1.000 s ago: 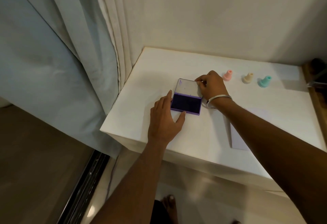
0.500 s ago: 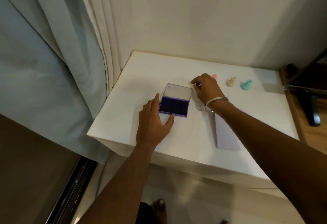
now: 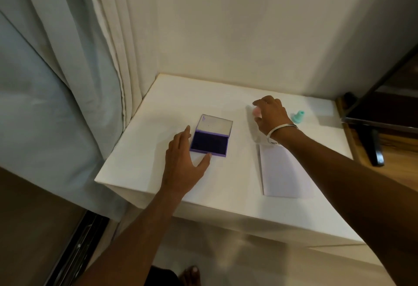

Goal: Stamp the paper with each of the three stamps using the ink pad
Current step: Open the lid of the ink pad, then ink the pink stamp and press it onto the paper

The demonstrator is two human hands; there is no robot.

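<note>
My left hand [image 3: 183,166] rests flat, fingers straight, against the open ink pad [image 3: 210,140]; my right hand [image 3: 270,116] curls, seemingly gripping the pink stamp [image 3: 256,112].

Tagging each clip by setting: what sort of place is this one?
Probably a room in a home: pale pleated curtains hang beside a plain white table set in a wall corner, and a wooden floor shows at right.

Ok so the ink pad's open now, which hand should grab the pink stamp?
Right. The right hand is already over the pink stamp, fingers curled around it, while the left hand rests flat beside the open ink pad, apparently steadying it.
</note>
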